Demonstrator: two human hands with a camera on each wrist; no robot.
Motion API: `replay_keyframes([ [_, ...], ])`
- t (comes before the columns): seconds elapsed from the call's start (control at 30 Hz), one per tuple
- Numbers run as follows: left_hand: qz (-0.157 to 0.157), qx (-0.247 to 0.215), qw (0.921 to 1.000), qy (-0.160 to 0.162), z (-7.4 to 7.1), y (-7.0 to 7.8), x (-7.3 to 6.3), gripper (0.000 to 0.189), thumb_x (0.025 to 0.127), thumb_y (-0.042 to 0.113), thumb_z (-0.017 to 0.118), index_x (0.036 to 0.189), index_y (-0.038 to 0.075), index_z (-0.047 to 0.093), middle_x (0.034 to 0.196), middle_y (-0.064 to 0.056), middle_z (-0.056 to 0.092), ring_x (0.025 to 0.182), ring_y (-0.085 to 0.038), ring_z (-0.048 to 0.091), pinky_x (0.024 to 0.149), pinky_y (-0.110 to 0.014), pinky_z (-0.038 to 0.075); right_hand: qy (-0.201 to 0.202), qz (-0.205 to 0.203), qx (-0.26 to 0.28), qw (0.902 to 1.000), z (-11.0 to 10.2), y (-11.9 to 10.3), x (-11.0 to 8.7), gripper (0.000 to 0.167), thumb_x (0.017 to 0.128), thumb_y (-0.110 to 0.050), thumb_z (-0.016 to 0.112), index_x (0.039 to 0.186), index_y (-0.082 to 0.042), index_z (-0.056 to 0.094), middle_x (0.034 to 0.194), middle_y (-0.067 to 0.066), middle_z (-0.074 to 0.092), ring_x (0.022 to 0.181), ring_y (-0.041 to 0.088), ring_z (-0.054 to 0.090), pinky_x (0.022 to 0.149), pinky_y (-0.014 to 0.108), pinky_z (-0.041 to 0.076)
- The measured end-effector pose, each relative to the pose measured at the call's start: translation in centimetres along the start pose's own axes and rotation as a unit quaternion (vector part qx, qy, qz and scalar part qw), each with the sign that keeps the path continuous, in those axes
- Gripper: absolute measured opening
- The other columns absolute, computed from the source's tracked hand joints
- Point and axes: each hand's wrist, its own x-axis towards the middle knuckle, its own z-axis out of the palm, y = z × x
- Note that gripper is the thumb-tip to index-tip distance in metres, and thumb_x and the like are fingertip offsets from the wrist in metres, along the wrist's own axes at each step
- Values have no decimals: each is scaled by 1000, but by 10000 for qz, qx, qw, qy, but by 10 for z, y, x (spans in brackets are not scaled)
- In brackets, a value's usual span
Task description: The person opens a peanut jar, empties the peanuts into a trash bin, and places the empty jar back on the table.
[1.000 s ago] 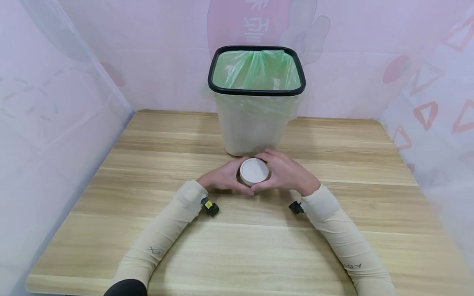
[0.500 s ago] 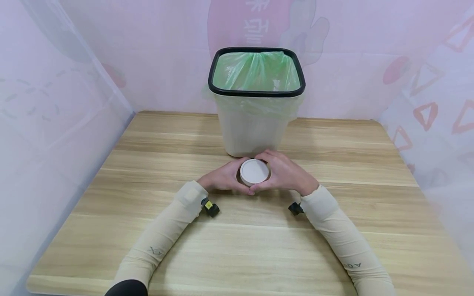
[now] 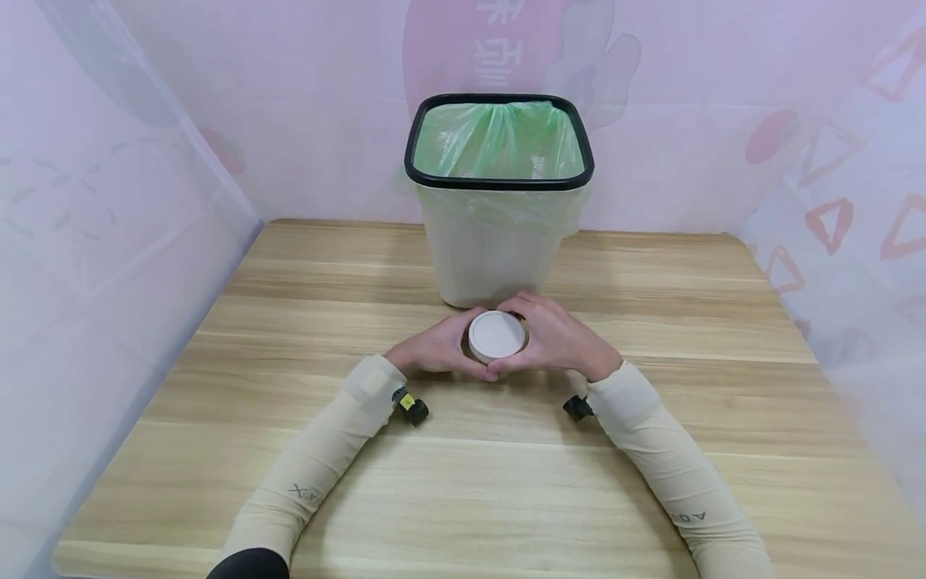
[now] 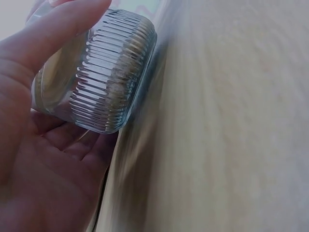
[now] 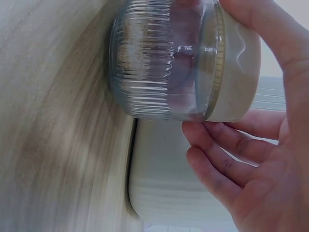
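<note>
A clear ribbed glass jar (image 5: 154, 63) with a cream lid (image 3: 497, 334) stands upright on the wooden table (image 3: 477, 482), just in front of the bin. My left hand (image 3: 437, 344) holds it from the left, thumb and fingers curled round its side. From the other side my right hand (image 3: 560, 338) grips it, with the thumb and index finger at the lid in the right wrist view. Both thumbs meet at the near side of the jar. Something brownish and pale shows through the lower glass (image 4: 113, 72) in the left wrist view.
A cream waste bin (image 3: 499, 249) with a black rim (image 3: 499, 183) and a green plastic liner (image 3: 506, 137) stands behind the jar, close to the fingertips. Pale printed sheets (image 3: 108, 201) hang round the back and sides of the table.
</note>
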Motion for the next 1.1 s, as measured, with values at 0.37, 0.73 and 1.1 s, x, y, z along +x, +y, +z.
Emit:
replay_keyframes([
  [0.37,-4,-2,10000,50,0,5,-2,85,75,20,97,146,13,50,137,-5,64,128,-21,59,118,-43,44,-47,82,127,9999,-5,-3,-1,77,70,-61,92,124,-11,71,118,3,70,107,20,66,90,38,58],
  [0.73,31,-173,9998,76,0,10,-1,84,75,16,96,146,11,51,136,-7,64,127,-23,59,119,-45,42,77,77,220,9997,-11,-6,-2,76,68,-61,92,122,-12,72,115,1,69,106,19,66,90,37,57],
  [1.1,64,-911,9957,-131,2,17,-2,88,77,10,94,151,16,48,141,-4,61,132,-21,57,120,-46,42,259,-160,359,9989,-15,-12,-3,74,68,-57,95,122,-11,71,112,-1,69,103,16,66,88,35,58],
])
